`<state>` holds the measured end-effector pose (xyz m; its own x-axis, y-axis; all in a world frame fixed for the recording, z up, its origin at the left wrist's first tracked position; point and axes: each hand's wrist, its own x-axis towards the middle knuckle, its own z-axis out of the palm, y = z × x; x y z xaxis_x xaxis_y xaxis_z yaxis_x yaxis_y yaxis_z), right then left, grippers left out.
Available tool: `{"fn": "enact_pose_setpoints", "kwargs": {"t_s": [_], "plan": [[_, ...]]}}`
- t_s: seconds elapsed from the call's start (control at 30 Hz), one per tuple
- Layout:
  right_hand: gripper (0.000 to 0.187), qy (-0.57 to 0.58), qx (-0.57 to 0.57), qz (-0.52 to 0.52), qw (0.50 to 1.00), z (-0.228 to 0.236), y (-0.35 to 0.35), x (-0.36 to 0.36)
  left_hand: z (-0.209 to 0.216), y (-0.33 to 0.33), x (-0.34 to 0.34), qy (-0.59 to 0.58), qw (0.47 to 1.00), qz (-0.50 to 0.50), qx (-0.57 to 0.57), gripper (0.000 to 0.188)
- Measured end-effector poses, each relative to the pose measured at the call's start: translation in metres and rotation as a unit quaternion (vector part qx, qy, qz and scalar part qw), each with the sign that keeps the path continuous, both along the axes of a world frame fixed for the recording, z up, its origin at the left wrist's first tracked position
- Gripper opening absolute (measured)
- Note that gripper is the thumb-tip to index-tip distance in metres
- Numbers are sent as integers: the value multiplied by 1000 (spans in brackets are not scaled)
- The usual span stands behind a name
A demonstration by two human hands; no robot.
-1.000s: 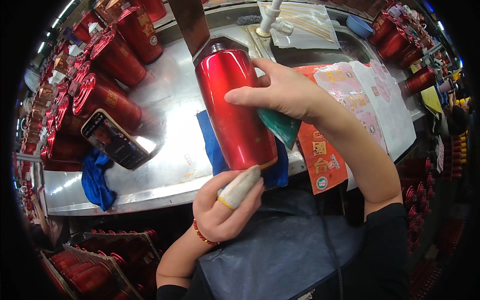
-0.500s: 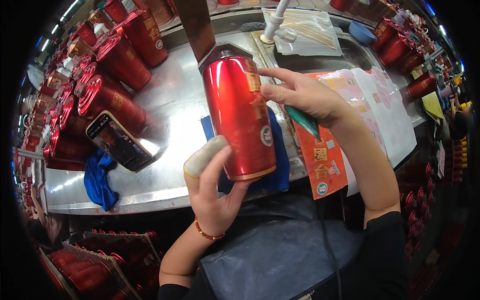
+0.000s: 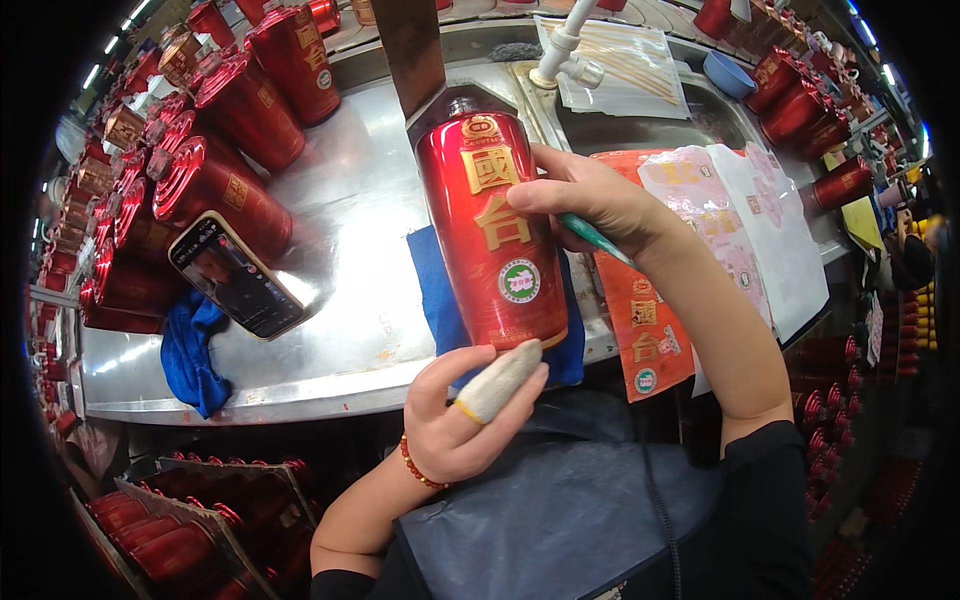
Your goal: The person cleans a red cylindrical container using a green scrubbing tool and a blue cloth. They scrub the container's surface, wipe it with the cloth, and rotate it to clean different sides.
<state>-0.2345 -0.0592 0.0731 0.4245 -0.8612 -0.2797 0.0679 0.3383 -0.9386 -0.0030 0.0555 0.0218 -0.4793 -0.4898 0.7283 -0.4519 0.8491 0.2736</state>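
A glossy red bottle [image 3: 470,270] with raised gold characters and a round green-and-white emblem lies tilted, its dark neck away from me at a notched holder [image 3: 465,98]. My left hand [image 3: 465,415] grips its base; a pale fabric cot [image 3: 498,383] covers one finger, and a beaded bracelet circles the wrist. Curled round the bottle's upper right side, my right hand [image 3: 600,205] steadies it with the thumb across the front. A slim green tool [image 3: 600,241] is tucked in that same hand, its tip pointing down and right. A blue cloth [image 3: 428,285] lies beneath the bottle.
Several red bottles [image 3: 225,195] crowd the left of the metal worktop [image 3: 330,320]. A phone [image 3: 237,275] leans there beside a crumpled blue cloth [image 3: 192,360]. Printed red sheets [image 3: 645,330] lie to the right, below a sink [image 3: 720,115] and white pipe [image 3: 560,50]. Crates stand lower left.
The bottle has turned so its gold characters and emblem face me. My left hand has shifted from its left side to the base; the right thumb now lies over the front.
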Motion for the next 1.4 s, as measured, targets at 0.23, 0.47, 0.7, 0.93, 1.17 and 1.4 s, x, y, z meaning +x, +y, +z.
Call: {"fn": "enact_pose_setpoints", "kwargs": {"t_s": [0.23, 0.47, 0.7, 0.93, 1.17, 1.4], "plan": [[86, 43, -33, -33, 998, 0, 3, 9, 10, -24, -23, -26, 997, 71, 26, 68], [104, 110, -50, -59, 991, 6, 11, -20, -14, -12, -10, 223, 927, 57, 296, 72], [94, 54, 6, 14, 998, -3, 10, -15, -17, 3, 13, 84, 992, 34, 87, 46], [93, 27, -20, -4, 999, -13, 10, -9, -2, -6, 5, -2, 999, -31, 2, 36], [94, 37, -21, 2, 999, -12, 12, -11, 9, -28, -27, -28, 1000, -8, 2, 53], [82, 93, -25, -34, 995, -16, 1, -18, 5, -38, -9, 97, 961, 12, 259, 102]]}}
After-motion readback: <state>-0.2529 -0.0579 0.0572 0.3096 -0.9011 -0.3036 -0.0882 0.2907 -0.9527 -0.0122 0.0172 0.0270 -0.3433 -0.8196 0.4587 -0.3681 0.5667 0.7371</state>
